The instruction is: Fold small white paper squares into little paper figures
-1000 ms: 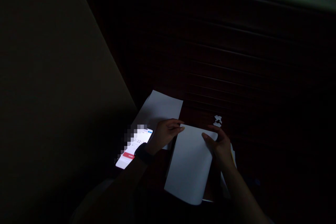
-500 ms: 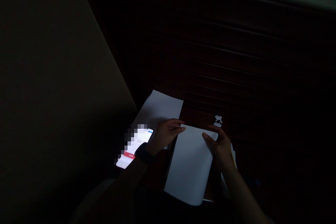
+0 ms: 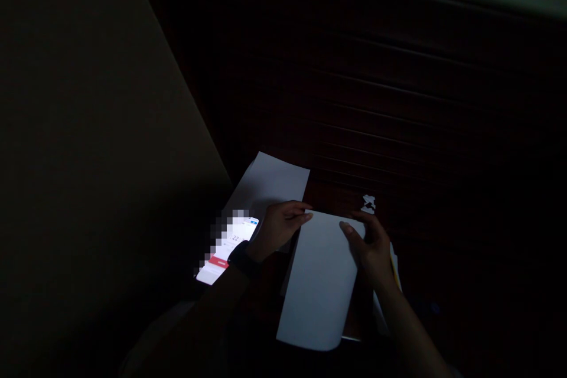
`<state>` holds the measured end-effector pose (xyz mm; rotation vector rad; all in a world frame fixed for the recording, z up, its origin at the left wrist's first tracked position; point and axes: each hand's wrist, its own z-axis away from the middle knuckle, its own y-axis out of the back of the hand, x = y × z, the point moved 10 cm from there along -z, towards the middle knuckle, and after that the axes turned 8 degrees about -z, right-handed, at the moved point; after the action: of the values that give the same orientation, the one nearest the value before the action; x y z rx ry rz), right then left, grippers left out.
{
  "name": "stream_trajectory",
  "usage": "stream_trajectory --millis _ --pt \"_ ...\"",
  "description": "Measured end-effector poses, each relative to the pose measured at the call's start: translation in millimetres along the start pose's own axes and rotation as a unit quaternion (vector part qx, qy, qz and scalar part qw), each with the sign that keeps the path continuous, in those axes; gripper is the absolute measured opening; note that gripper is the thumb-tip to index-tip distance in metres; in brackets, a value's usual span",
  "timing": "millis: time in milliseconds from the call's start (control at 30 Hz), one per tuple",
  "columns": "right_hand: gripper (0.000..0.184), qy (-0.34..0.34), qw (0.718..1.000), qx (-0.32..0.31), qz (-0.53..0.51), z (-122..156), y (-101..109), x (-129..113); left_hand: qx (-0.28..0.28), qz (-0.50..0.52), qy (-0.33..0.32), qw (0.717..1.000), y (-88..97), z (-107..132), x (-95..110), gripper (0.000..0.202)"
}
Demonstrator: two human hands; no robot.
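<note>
A white sheet of paper (image 3: 321,283) hangs between my two hands, its right side and lower edge curving. My left hand (image 3: 283,224), with a dark band on the wrist, pinches the sheet's upper left corner between thumb and fingers. At the upper right, my right hand (image 3: 370,242) grips the same sheet, thumb on the near face and fingers behind the top edge. Behind my left hand lies more white paper (image 3: 272,180). A lit phone (image 3: 217,263) is beside my left wrist, partly covered by it.
Small torn paper scraps (image 3: 368,204) lie beyond my right hand. More papers with a yellow edge (image 3: 394,269) sit under my right forearm. A pale wall (image 3: 88,100) rises on the left, and dark slatted panelling (image 3: 376,106) stands at the back. The scene is very dim.
The sheet's lower edge has dropped slightly and its right side has shifted a little inward. Both hands stay almost in place, still holding it.
</note>
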<state>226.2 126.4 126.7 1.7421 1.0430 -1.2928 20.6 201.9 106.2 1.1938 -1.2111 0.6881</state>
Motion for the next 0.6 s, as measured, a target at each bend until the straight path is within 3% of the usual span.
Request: stream_trajectory --millis 600 --pt "0.013 -0.037 0.999 0.011 -0.023 1 6 18 -0.017 0.013 -0.005 1.0 -4.9 2 7 0.027"
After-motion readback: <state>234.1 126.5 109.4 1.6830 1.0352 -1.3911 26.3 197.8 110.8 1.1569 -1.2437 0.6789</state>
